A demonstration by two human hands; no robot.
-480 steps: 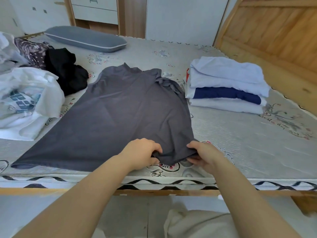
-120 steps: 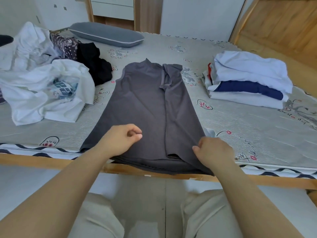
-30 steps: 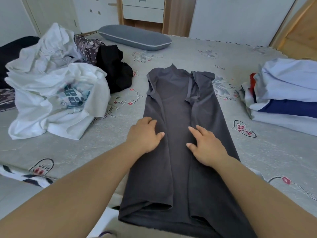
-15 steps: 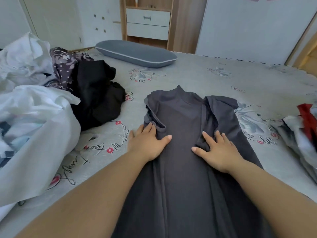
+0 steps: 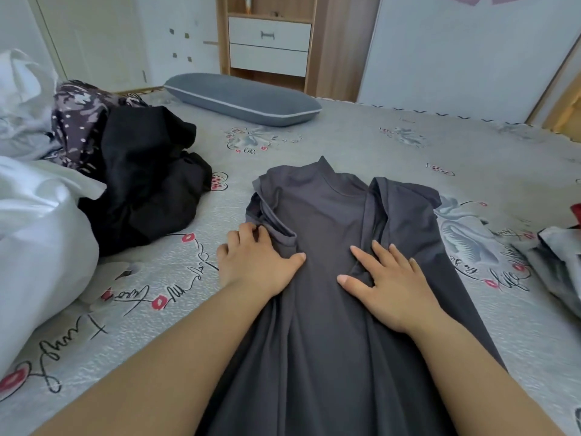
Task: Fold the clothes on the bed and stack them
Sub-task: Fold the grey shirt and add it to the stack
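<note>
A dark grey garment (image 5: 330,221) lies lengthwise on the bed (image 5: 361,143), both long sides folded inward into a narrow strip, collar pointing away from me. My left hand (image 5: 254,262) lies flat on its left folded edge, fingertips at the tucked sleeve. My right hand (image 5: 386,278) presses flat with spread fingers on the right folded flap. At the right edge only a corner of the folded stack (image 5: 556,262) shows.
Unfolded clothes lie at the left: a white heap (image 5: 37,234), a black garment (image 5: 144,184) and a dark patterned one (image 5: 78,114). A grey pillow (image 5: 242,99) lies at the bed's far side, with a wooden drawer unit (image 5: 267,42) behind it.
Both hands have slid up the grey garment toward the collar, smoothing it, and my view has leaned in closer over the bed. Earlier the garment's sides were folded inward.
</note>
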